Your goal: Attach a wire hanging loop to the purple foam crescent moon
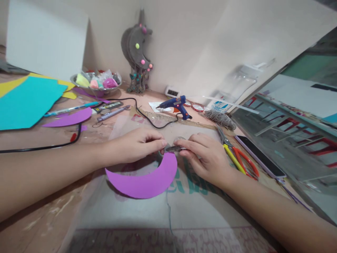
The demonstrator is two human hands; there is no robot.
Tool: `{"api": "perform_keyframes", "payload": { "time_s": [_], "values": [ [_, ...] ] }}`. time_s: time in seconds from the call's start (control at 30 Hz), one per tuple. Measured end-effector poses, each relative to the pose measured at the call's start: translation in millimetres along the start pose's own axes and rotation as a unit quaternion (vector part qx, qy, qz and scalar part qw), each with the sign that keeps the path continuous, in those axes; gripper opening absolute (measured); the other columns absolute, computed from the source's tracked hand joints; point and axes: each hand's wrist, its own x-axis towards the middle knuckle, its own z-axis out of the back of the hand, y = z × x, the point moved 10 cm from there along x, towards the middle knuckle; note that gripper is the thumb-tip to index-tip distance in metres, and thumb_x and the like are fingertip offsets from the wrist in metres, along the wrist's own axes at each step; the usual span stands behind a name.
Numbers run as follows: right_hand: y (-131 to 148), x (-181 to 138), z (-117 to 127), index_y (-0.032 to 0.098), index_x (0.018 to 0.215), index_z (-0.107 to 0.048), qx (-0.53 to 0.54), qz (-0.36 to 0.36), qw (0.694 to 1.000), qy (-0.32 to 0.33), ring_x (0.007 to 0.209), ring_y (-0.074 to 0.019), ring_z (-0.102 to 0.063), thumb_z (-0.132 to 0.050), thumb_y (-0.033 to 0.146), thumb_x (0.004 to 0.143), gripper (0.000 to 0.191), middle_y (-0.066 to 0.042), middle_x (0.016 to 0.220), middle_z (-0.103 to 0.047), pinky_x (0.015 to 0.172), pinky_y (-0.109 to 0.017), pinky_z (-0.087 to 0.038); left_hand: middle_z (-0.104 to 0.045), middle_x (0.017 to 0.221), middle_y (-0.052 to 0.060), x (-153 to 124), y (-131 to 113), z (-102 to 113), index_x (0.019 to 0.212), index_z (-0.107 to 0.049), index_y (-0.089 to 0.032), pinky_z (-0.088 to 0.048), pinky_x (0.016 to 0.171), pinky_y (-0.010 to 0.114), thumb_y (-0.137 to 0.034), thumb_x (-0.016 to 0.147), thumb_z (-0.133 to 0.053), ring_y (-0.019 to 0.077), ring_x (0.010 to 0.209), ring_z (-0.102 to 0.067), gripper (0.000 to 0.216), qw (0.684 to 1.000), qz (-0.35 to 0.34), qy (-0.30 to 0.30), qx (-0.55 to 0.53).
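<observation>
A purple paper crescent (147, 181) lies on a clear plastic sheet (126, 211) in front of me. My left hand (137, 144) rests on the crescent's upper tip, fingers pinched together. My right hand (206, 156) meets it from the right, fingertips pinched on a small dark grey piece (172, 149) held between both hands just above the crescent's tip. What that piece is, I cannot make out.
Scissors with red and yellow handles (238, 158) and a phone (259, 156) lie to the right. A blue glue gun (175, 104) with a black cord (79, 131), twine (219, 118), pens, another purple crescent (70, 117), teal paper (26, 102) and a bowl of pompoms (97, 84) sit behind.
</observation>
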Motion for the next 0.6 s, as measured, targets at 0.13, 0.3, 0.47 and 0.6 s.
{"api": "perform_keyframes", "payload": {
  "time_s": [0.13, 0.3, 0.47, 0.6],
  "values": [
    [0.7, -0.4, -0.4, 0.012, 0.104, -0.064, -0.005, 0.002, 1.000, 0.003, 0.064, -0.0150, -0.047, -0.049, 0.025, 0.090, 0.025, -0.004, 0.071, -0.053, 0.058, -0.028, -0.034, -0.047, 0.058, -0.004, 0.5, -2.0, -0.3, 0.062, -0.050, -0.014, -0.034, 0.055, 0.021, -0.029, 0.088, -0.040, 0.0094, 0.057, -0.045, 0.032, 1.000, -0.009, 0.000, 0.009],
    [4.8, 0.0, 2.1, 0.013, 0.103, -0.064, -0.035, 0.018, 0.999, -0.003, 0.063, -0.0151, -0.046, -0.049, 0.026, 0.090, 0.024, -0.004, 0.069, -0.053, 0.058, -0.029, -0.034, -0.047, 0.058, -0.004, 0.0, -2.0, -0.2, 0.061, -0.050, -0.014, -0.034, 0.055, 0.020, -0.027, 0.087, -0.042, 0.0091, 0.057, -0.045, 0.030, 1.000, -0.008, -0.001, 0.006],
    [4.9, 2.2, 0.6, 0.012, 0.102, -0.064, -0.037, 0.018, 0.999, 0.005, 0.063, -0.0151, -0.045, -0.048, 0.026, 0.090, 0.025, -0.004, 0.069, -0.053, 0.058, -0.028, -0.034, -0.049, 0.058, -0.004, 0.0, -1.6, -0.3, 0.062, -0.052, -0.014, -0.035, 0.056, 0.020, -0.027, 0.087, -0.042, 0.0090, 0.057, -0.046, 0.030, 1.000, -0.009, -0.001, 0.003],
    [4.4, 3.0, -1.0, 0.012, 0.101, -0.064, -0.031, 0.017, 0.999, 0.008, 0.062, -0.0151, -0.045, -0.046, 0.026, 0.092, 0.025, -0.004, 0.069, -0.054, 0.057, -0.029, -0.033, -0.050, 0.058, -0.004, 0.5, -2.4, 0.0, 0.061, -0.053, -0.014, -0.034, 0.056, 0.020, -0.025, 0.086, -0.043, 0.0090, 0.057, -0.046, 0.029, 1.000, -0.012, -0.004, 0.008]
  ]
}}
